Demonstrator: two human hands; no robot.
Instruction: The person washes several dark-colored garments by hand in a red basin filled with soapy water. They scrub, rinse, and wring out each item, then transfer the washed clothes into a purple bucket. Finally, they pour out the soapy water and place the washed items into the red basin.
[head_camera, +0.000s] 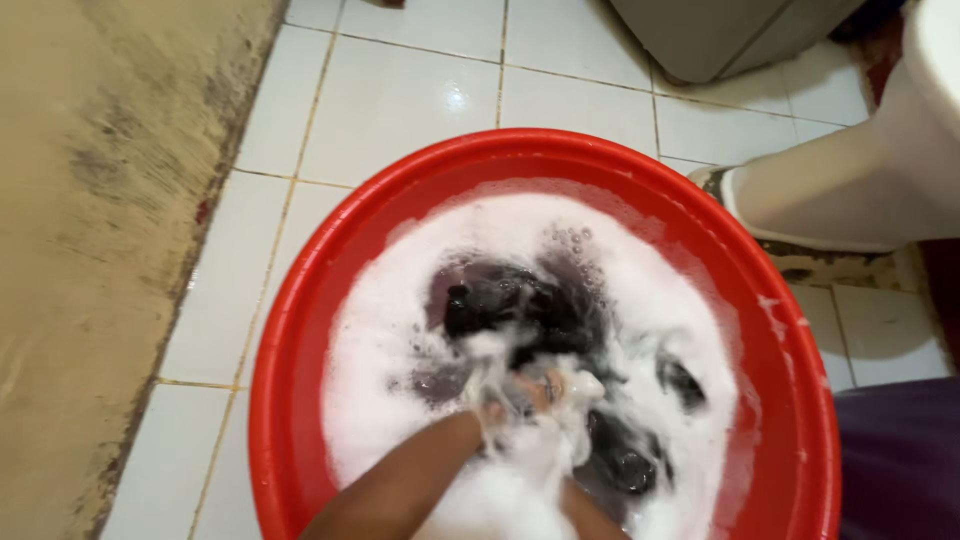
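Note:
A round red basin (300, 330) stands on the tiled floor, filled with white soapy foam (400, 330). A dark cloth (510, 305) lies soaked in the suds, showing through in several patches. My left hand (505, 400) reaches in from the lower left, coated in foam and closed on a bunch of the dark cloth. My right hand (570, 400) comes up from the bottom edge and meets the left, pressed on the same bunch. Foam hides most of the fingers of both hands.
White floor tiles (400, 90) surround the basin. A stained beige wall (90, 250) runs down the left. A white ceramic toilet base (850, 190) stands at the right, a grey container (720, 35) at the top, and purple fabric (900, 460) at the lower right.

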